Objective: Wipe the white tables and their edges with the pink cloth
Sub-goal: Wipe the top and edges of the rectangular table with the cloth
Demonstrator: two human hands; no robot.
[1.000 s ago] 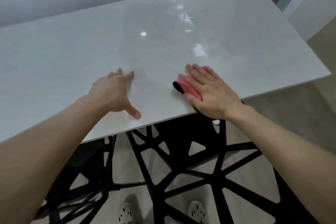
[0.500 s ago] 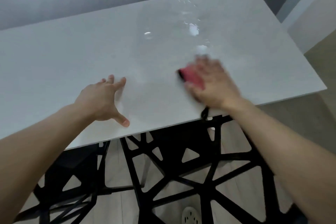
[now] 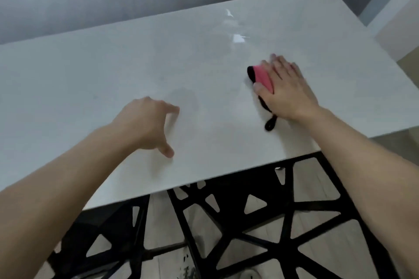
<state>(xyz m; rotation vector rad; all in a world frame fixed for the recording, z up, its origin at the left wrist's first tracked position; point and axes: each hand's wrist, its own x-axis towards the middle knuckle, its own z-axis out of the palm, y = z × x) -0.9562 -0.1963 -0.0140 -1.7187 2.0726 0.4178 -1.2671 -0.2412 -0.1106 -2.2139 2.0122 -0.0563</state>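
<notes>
– Two hands on the white table [image 3: 90, 75]; what is the left hand [image 3: 145, 124] doing?
– Propped by the near edge, fingers loosely bent, thumb splayed, holding nothing, fingertips on the top. Leaning there could leave prints on the gloss.
– Further right?
– A bright sheen [image 3: 235, 29] toward the far side; if that is moisture, it may dry streaky. Then the pink cloth [image 3: 263, 78], right of centre, its black loop [image 3: 271, 123] trailing nearward. The right hand [image 3: 288, 90] pins it flat, fingers straight, pressing rather than gripping.
– The risk?
– Under a flat palm alone the cloth could slip or bunch, and the table's edges and far corners look easy to miss
</notes>
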